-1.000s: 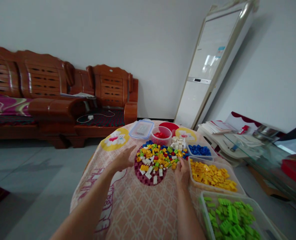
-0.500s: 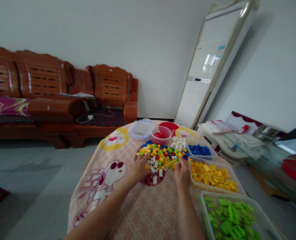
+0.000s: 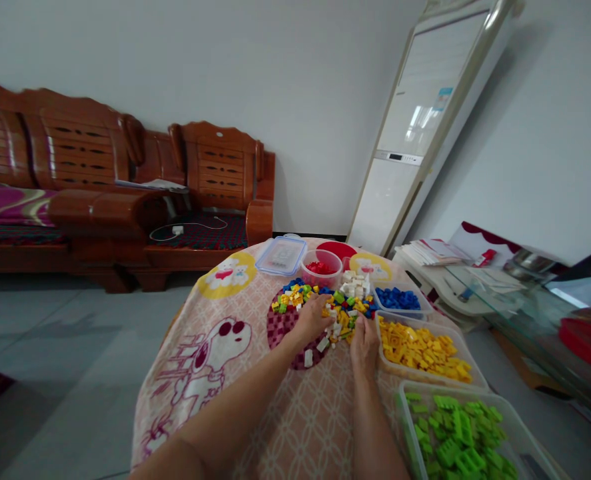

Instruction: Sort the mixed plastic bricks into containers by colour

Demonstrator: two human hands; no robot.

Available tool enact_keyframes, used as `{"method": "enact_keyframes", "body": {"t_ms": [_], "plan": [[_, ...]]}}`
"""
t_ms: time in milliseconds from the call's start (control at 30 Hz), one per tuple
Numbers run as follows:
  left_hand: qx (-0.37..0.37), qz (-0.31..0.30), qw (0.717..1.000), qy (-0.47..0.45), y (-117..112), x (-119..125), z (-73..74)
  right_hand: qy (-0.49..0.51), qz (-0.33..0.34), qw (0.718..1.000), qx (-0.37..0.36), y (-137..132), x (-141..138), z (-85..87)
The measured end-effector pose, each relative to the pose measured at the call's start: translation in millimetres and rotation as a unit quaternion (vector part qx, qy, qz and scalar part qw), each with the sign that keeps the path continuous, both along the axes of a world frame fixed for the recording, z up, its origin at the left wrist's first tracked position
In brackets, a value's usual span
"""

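Observation:
A mixed heap of toy building bricks (image 3: 344, 319) in yellow, white, blue, green and red lies on the tablecloth's dark red checked circle (image 3: 278, 329). My left hand (image 3: 311, 321) rests against the heap's left side, fingers stretched out over the bricks. At the right edge of the heap, my right hand (image 3: 364, 341) stands on its side with fingers loosely curved and touching bricks. Neither hand shows a brick gripped in it. Two white bricks (image 3: 308, 359) lie apart, near the front of the circle. Another part of the heap sits behind my left hand.
Sorted bricks fill clear boxes on the right: blue (image 3: 399, 300), yellow (image 3: 420, 348) and green (image 3: 462, 433). A round tub (image 3: 320, 275) of red bricks, a pile of white bricks (image 3: 355, 285) and a blue-edged lid (image 3: 281, 256) are at the back. A glass table (image 3: 515, 317) adjoins on the right.
My left hand has swept right, pushing bricks toward my right hand and baring part of the dark circle. My right hand has stayed almost in place.

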State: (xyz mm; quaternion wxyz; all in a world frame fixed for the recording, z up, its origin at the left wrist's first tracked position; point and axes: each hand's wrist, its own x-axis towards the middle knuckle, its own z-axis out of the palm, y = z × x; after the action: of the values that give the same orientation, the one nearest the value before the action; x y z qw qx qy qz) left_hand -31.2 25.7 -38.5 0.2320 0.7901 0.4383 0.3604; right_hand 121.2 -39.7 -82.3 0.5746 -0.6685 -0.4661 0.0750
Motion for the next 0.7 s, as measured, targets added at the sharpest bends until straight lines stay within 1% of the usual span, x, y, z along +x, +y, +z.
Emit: {"method": "enact_keyframes", "body": {"t_ms": [100,167,233,267,367,400,467,500,533,600,700], "plan": [[0.018,-0.037,0.998,-0.039,9,9,8.7,0.012,0.005,1.000,-0.006,-2,-2,2.6],[0.024,-0.066,0.996,-0.049,13,5,16.5,0.015,0.008,1.000,-0.004,-3,-2,3.7],[0.018,-0.075,0.997,-0.027,12,-7,24.8,0.018,0.006,1.000,-0.002,-3,-3,4.8],[0.018,-0.065,0.998,-0.007,9,-15,28.5,0.020,0.004,1.000,-0.002,-3,-3,5.4],[0.004,-0.041,0.996,0.077,-9,-43,34.3,0.027,0.003,1.000,-0.007,-3,-5,6.8],[-0.009,-0.039,0.993,0.112,-19,-51,33.7,0.027,0.003,1.000,-0.007,-4,-5,7.1],[-0.047,-0.060,0.981,0.181,-39,-62,28.7,0.027,0.001,1.000,-0.008,-4,-6,7.5],[-0.063,-0.071,0.973,0.209,-49,-64,24.6,0.027,-0.001,1.000,-0.009,-4,-6,7.8],[-0.076,-0.068,0.969,0.227,-58,-65,19.9,0.027,-0.003,1.000,-0.010,-4,-6,8.2],[-0.103,-0.058,0.963,0.243,-71,-61,10.1,0.027,-0.008,0.999,-0.015,-4,-7,9.3],[-0.108,-0.027,0.969,0.219,-73,-47,-1.7,0.027,-0.012,0.999,-0.023,-4,-7,10.7]]}}
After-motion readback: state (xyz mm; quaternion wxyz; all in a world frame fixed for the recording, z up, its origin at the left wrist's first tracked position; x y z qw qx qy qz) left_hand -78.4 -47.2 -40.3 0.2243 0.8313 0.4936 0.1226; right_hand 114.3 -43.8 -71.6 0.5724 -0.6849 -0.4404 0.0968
